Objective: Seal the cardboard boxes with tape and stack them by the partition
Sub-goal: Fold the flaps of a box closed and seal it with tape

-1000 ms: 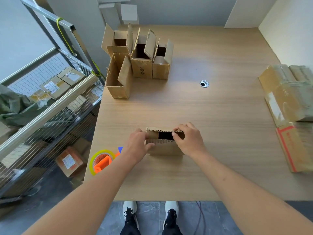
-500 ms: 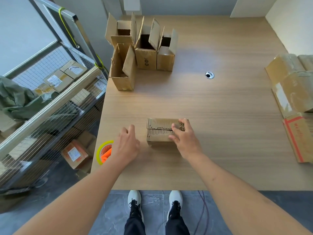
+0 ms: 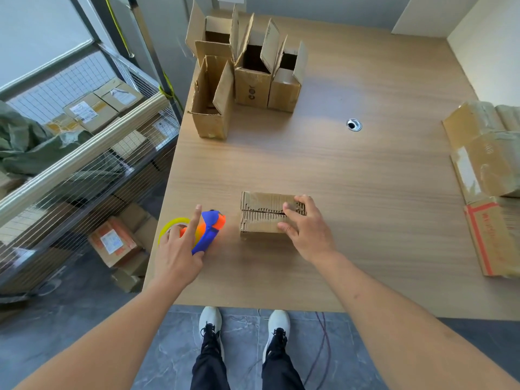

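While the right hand (image 3: 305,232) is pressing its spread, nearly straight fingers on the closed top flaps of the small cardboard box (image 3: 266,213), the left hand (image 3: 180,249) is lying over the tape dispenser (image 3: 206,230) just to the box's left. The box is resting on the wooden table (image 3: 337,170) near the middle of the front edge, its two flaps meeting along a central seam with no tape visible on it. The left hand is reaching onto the orange-and-blue dispenser near the table's front-left corner, the index finger pointing straight forward and the thumb lying against the blue handle; whether the remaining fingers are gripping the dispenser cannot be told. A yellow roll of tape (image 3: 171,225) is showing at the dispenser's left side, partly hidden by the hand.

Four open boxes (image 3: 244,71) are standing upright with raised flaps in a tight cluster at the back-left corner of the table. A stack of taped boxes (image 3: 489,164) is lying along the right edge, beside the pale partition (image 3: 489,52). A round cable grommet (image 3: 353,125) is sitting in the tabletop between the two groups. A wire-mesh cart (image 3: 84,153) holding labelled parcels is standing off the table's left edge.
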Available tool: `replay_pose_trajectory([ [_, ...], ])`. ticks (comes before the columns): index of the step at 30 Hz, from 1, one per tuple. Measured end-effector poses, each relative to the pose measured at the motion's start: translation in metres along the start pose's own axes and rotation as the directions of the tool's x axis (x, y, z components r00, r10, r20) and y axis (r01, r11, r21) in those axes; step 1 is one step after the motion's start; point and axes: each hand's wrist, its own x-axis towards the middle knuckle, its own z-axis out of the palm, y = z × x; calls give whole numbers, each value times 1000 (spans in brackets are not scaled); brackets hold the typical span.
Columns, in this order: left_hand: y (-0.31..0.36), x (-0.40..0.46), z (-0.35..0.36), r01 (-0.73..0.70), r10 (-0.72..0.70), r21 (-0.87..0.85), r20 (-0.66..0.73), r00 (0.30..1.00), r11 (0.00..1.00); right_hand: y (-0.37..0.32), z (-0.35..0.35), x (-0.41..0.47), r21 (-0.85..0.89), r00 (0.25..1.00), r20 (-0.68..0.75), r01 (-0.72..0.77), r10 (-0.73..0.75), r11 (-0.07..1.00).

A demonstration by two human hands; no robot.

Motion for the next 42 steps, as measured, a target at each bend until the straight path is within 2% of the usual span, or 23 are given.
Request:
replay_pose_trajectory([
  [3,2,4,-17,-111,88,-154,-151,985,982,-7,4,-4,-37,1000,-1,22,-22,999],
  [6,17,14,-42,-384,359,-69,-235,903,921,-13,7,-10,-37,999,1,47,-47,998],
  [9,38,23,-63,-566,562,31,-163,811,824,-10,2,-15,2,995,-11,97,-97,995],
  [13,63,32,-70,-686,684,152,77,726,711,4,-16,-6,29,984,57,169,-170,985],
  [15,69,34,-68,-699,680,164,163,715,696,10,-23,-2,85,981,80,172,-178,981],
  [19,72,37,-64,-663,640,126,178,747,738,17,-30,2,183,970,100,200,-221,963],
  [25,79,41,-68,-667,625,163,244,741,727,12,-30,2,258,955,-63,295,-289,920],
  [29,81,40,-67,-662,615,189,255,747,725,3,-25,6,384,944,-49,318,-325,867],
  [36,88,39,-65,-652,599,257,260,757,713,-1,-14,10,590,992,-20,112,-124,800],
  [42,95,31,-52,-599,616,351,77,784,719,-5,-2,2,671,991,-117,33,62,741],
])
